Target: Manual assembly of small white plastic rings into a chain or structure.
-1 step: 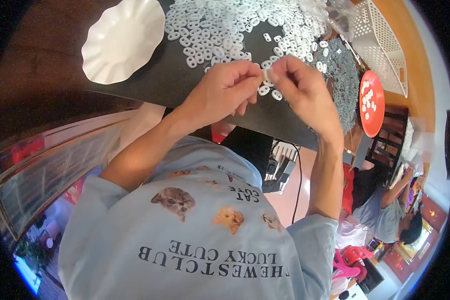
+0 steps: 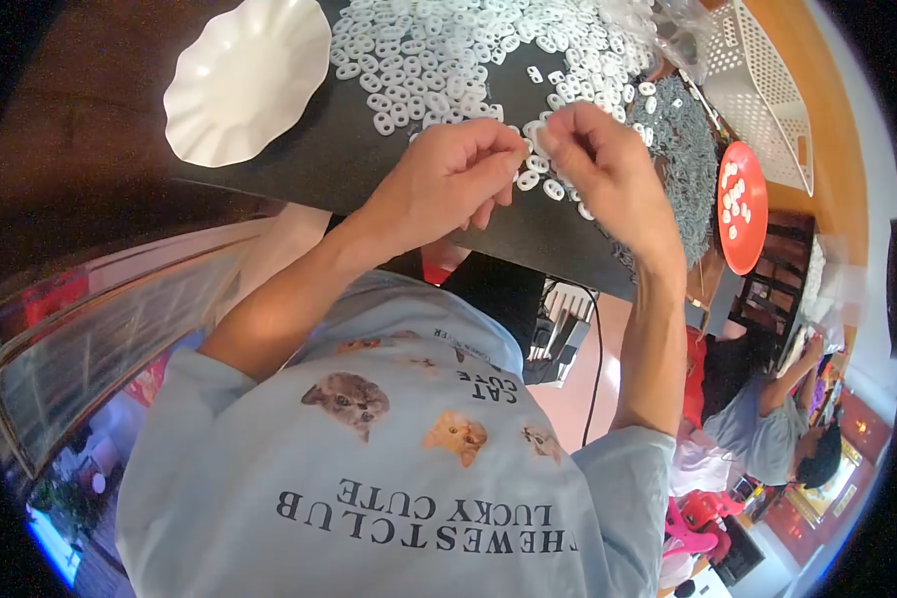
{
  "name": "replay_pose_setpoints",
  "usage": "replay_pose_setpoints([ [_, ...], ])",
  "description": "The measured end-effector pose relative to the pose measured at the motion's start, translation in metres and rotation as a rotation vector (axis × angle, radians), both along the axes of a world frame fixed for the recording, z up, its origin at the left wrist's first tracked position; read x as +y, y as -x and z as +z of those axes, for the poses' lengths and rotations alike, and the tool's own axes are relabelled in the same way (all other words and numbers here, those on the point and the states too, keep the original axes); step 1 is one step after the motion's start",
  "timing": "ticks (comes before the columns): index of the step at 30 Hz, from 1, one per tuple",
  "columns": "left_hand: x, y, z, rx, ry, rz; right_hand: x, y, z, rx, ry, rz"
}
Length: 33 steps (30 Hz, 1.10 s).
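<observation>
My left hand (image 2: 471,171) is held over the near edge of the dark table, its thumb and forefinger pinched together. What lies between those fingertips is too small to tell. Just to its right, my right hand (image 2: 608,164) is closed too, with a blurred white piece (image 2: 539,139) at its fingertips. A small gap separates the two hands. Under and beyond them, many white oval plastic pieces with two holes (image 2: 409,88) are spread over the tabletop. Some loose ones (image 2: 553,189) lie close beneath my right hand.
A white scalloped dish (image 2: 244,85) stands at the far left of the table (image 2: 354,164). Right of my right hand lies a heap of small dark grey pieces (image 2: 686,164), then a red plate (image 2: 742,234) with white bits. A white perforated basket (image 2: 767,90) is behind. Another person (image 2: 767,429) sits further right.
My right hand has shifted slightly to the right, away from my left hand, and more loose white pieces show beneath it. My left hand has stayed in place.
</observation>
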State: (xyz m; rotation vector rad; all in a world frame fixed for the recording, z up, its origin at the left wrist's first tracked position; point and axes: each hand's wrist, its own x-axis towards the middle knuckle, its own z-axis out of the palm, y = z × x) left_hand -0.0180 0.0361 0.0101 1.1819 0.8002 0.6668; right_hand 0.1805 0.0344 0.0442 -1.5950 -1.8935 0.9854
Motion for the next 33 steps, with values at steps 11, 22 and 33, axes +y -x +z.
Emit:
replay_pose_setpoints([
  [11,-0.004,0.008,-0.018,-0.059,0.010,0.051,0.066,0.002,-0.021,-0.680,-0.482,0.134],
  [22,-0.005,0.013,-0.021,-0.111,0.000,0.045,0.062,-0.002,-0.023,-0.469,-0.451,0.186],
  [33,-0.010,0.005,-0.005,0.048,-0.359,0.074,-0.020,0.004,0.013,0.370,0.240,-0.032],
])
